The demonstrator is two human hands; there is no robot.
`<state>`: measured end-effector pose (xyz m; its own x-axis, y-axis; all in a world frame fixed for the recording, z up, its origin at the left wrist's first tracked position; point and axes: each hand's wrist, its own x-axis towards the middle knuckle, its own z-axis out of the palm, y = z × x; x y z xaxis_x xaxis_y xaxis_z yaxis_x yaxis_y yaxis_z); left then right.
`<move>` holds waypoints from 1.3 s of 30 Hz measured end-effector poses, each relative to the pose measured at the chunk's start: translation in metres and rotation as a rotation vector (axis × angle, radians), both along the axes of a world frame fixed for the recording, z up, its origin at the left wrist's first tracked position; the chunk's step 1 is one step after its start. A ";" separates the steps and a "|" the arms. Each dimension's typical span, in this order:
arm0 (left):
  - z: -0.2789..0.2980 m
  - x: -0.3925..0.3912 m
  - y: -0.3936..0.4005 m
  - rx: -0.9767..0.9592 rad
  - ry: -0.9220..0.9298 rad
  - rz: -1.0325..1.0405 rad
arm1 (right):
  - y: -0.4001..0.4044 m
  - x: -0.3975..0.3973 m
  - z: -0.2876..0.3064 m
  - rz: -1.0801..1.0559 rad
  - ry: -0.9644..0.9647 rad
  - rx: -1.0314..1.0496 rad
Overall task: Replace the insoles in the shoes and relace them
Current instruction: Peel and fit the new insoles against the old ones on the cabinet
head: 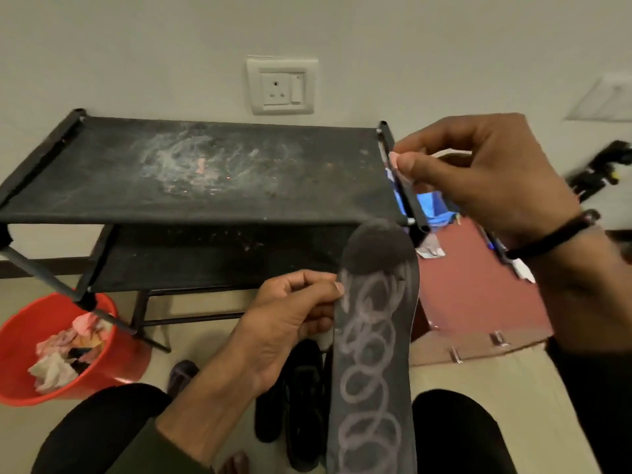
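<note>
A dusty black fabric-topped shoe rack (191, 169) stands against a pale wall. Left of it on the floor sits a red plastic bucket (20, 340) of crumpled scraps. A long dark grey insole (374, 364) marked with looping white scribbles stands upright in the foreground, its left edge pinched by the left hand (290, 323). The right hand (485, 176) hovers above, its grip closed on a small pale chalk-like piece (394, 161). Black shoes (301, 398) lie on the floor below.
</note>
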<state>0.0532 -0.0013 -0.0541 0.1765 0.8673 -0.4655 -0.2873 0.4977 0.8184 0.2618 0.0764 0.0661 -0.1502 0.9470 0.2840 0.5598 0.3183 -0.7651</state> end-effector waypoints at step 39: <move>-0.114 0.222 0.125 1.106 1.366 -0.584 | 0.021 0.194 -0.224 -0.647 -0.072 -0.148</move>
